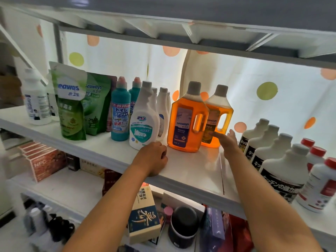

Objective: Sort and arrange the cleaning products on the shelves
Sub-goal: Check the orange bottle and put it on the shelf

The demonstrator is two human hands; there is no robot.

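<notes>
Up on the white middle shelf point(190, 171), the cleaning products stand in a row from left to right: a white labelled bottle point(37, 99) at the far left, two green refill pouches point(72, 104), two teal bottles with pink caps point(120, 111), a cluster of white bottles with grey caps point(145, 119), then two clear jugs of orange liquid with grey caps and moulded handles. The nearer orange jug point(187, 120) stands just left of the farther orange jug point(219, 117), the two touching or nearly so. The left hand point(153, 158) rests on the shelf's front edge with its fingers curled under, holding nothing, just in front of the nearest white bottle. The right hand point(227, 140) reaches in with fingers straight and a little apart, its fingertips at the base of the farther jug; whether they touch it I cannot tell. To the right stands a diagonal line of white bottles with black labels point(272, 160), with red-capped white bottles point(320, 180) beside them.
</notes>
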